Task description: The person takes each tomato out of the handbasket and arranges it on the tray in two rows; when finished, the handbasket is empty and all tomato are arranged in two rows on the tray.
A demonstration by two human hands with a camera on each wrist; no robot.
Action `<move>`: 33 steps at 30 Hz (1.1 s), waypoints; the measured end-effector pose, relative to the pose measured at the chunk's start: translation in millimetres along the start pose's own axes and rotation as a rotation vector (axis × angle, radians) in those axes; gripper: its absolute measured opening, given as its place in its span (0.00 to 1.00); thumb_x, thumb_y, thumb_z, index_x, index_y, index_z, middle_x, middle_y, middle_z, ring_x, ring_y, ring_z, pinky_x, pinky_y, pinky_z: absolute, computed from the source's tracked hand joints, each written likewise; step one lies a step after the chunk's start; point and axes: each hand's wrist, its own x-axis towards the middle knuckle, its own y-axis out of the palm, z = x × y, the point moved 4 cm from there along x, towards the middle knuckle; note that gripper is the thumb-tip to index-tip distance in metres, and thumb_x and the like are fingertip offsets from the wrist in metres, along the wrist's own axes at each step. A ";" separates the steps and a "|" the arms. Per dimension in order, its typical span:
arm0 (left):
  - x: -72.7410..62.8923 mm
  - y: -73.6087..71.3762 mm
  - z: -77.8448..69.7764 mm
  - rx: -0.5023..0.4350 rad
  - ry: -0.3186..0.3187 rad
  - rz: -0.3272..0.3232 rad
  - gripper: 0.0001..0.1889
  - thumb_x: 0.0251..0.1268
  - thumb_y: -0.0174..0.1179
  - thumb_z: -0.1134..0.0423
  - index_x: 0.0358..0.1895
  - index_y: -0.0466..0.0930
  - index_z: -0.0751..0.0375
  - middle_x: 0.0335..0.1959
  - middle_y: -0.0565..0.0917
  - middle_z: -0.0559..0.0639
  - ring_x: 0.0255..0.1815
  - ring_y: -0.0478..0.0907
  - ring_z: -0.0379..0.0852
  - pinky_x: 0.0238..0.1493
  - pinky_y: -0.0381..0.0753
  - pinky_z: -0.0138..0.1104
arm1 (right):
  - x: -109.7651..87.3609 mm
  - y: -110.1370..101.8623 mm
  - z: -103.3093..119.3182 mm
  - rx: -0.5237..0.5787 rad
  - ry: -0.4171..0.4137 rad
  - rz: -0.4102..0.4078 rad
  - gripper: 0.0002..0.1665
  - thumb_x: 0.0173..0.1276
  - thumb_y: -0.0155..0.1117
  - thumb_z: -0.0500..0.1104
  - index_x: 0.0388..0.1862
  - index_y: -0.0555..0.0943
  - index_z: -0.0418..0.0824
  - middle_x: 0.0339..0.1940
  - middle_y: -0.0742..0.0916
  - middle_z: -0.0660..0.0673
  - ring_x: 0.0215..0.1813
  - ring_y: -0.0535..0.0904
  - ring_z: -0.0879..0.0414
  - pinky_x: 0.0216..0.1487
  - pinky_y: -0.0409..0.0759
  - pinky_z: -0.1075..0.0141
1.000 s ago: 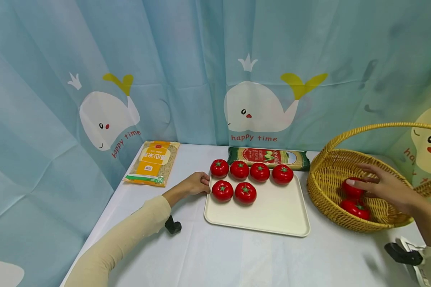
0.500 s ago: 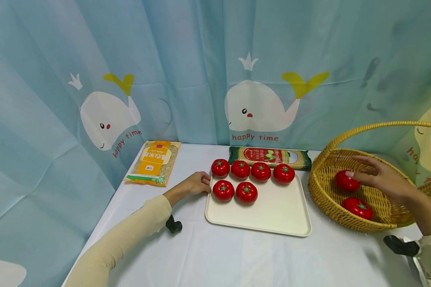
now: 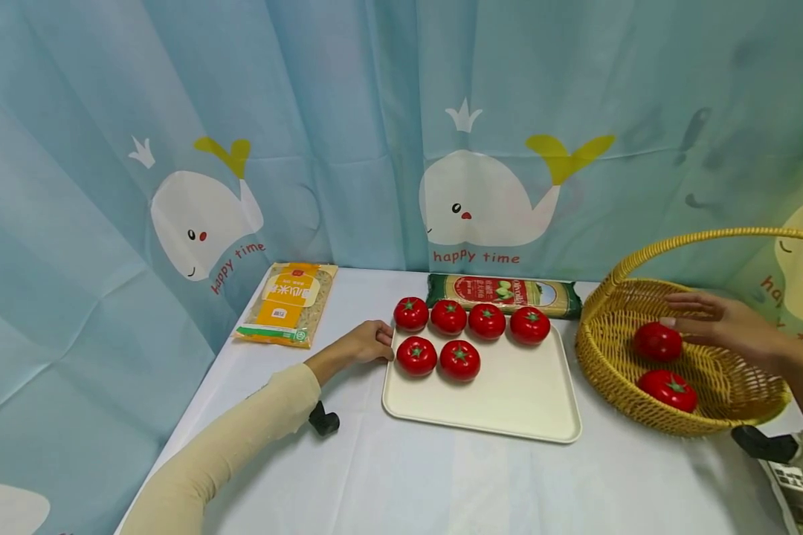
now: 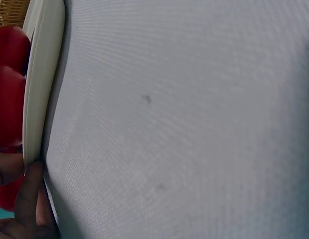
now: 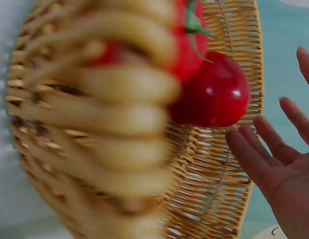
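My left hand [image 3: 364, 342] pinches the left rim of a cream tray [image 3: 508, 397], thumb above and fingers below, as the left wrist view shows at the rim [image 4: 40, 99]. Several red tomatoes stand on the tray, including a front one [image 3: 459, 361]. At the right, my right hand [image 3: 736, 331] reaches over a wicker basket [image 3: 598, 375] with its fingers spread. Inside lie two tomatoes, one further back [image 3: 658, 342] and one in front [image 3: 667, 391]. In the right wrist view, the fingertips [image 5: 239, 142] are right beside the nearer tomato [image 5: 214, 94].
A pasta packet [image 3: 502, 295] lies behind the tray. At the back left is a yellow bag of grain [image 3: 286, 305]. The basket's tall handle [image 3: 716, 233] arches over the right arm's side. A patterned curtain [image 3: 348, 148] hangs behind the table.
The back tomato in the basket has shifted away from the front one and turned. My right hand has moved slightly right, its fingers off the tomato's top. The left hand keeps its place.
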 end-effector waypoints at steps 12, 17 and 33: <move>0.6 -1.5 -1.1 -0.007 0.001 -0.004 0.25 0.53 0.65 0.78 0.57 0.73 0.73 0.38 0.78 0.54 0.36 0.78 0.43 0.43 0.87 0.33 | 6.7 -11.9 -1.2 -0.057 -0.040 0.014 0.39 0.75 0.60 0.49 0.74 0.58 0.28 0.54 0.72 0.66 0.45 0.66 0.87 0.41 0.82 0.68; 0.1 -0.7 -1.5 0.009 -0.006 0.001 0.24 0.54 0.65 0.78 0.56 0.73 0.73 0.38 0.78 0.53 0.36 0.78 0.43 0.43 0.87 0.33 | 11.2 -13.0 -5.4 -0.092 -0.057 0.029 0.40 0.74 0.63 0.49 0.72 0.61 0.27 0.59 0.79 0.48 0.45 0.67 0.86 0.41 0.82 0.69; 0.6 -0.7 -0.6 0.019 -0.021 0.005 0.23 0.55 0.65 0.77 0.56 0.73 0.71 0.39 0.78 0.54 0.36 0.77 0.43 0.43 0.87 0.33 | 21.8 -4.7 -17.4 -0.068 -0.067 0.117 0.36 0.71 0.66 0.43 0.67 0.66 0.22 0.55 0.83 0.46 0.44 0.75 0.78 0.41 0.84 0.69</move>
